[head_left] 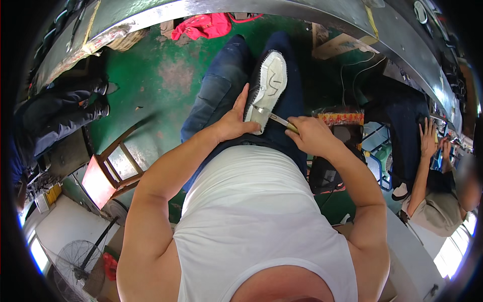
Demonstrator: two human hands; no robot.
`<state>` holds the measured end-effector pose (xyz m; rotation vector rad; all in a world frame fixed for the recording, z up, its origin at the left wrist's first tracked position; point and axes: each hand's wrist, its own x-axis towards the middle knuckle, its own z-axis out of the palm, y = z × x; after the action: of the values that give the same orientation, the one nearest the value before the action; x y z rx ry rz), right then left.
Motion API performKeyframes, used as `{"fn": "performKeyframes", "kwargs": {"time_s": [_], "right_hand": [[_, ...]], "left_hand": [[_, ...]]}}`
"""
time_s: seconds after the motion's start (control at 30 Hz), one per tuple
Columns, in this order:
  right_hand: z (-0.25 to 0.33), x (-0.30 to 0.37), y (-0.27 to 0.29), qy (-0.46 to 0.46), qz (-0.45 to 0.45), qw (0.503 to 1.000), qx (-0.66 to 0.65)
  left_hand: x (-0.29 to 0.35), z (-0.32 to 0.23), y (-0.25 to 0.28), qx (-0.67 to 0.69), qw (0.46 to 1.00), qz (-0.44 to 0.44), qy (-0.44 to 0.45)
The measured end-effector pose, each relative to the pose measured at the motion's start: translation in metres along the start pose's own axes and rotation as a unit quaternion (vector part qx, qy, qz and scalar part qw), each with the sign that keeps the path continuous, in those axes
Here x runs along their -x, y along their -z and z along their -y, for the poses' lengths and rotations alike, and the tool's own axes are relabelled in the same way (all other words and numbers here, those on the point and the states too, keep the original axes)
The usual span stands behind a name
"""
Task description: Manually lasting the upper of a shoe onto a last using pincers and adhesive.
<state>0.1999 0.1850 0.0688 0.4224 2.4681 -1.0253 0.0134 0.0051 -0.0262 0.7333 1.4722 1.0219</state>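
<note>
A shoe lies sole side up along my thigh, its pale bottom marked with dark curved lines and edged by a dark, gathered upper. My left hand grips it near the heel end, fingers along its left side and the thumb over the near end. A small hammer with a metal head and a light handle is in my right hand. The hammer's head is over the shoe's bottom near the heel; whether it touches cannot be told.
A metal-edged bench curves across the far side. Red cloth lies beneath it. To the left are a wooden stool, a standing fan and a person's legs. A co-worker sits at right, beyond a black bag.
</note>
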Motion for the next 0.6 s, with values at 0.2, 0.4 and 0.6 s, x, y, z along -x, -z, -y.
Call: {"fn": "performKeyframes", "kwargs": {"time_s": [0.2, 0.4, 0.6], "right_hand": [[-0.006, -0.001, -0.006, 0.040, -0.052, 0.997, 0.036], [-0.013, -0.009, -0.022, -0.013, -0.058, 0.998, 0.012], [-0.027, 0.016, -0.051, -0.006, -0.155, 0.987, -0.031]], "left_hand": [[0.001, -0.001, 0.000, -0.023, 1.000, -0.010, -0.012], [-0.002, 0.005, 0.001, 0.061, 0.998, 0.005, -0.017], [-0.001, 0.011, -0.005, -0.007, 0.999, -0.042, -0.015]]}}
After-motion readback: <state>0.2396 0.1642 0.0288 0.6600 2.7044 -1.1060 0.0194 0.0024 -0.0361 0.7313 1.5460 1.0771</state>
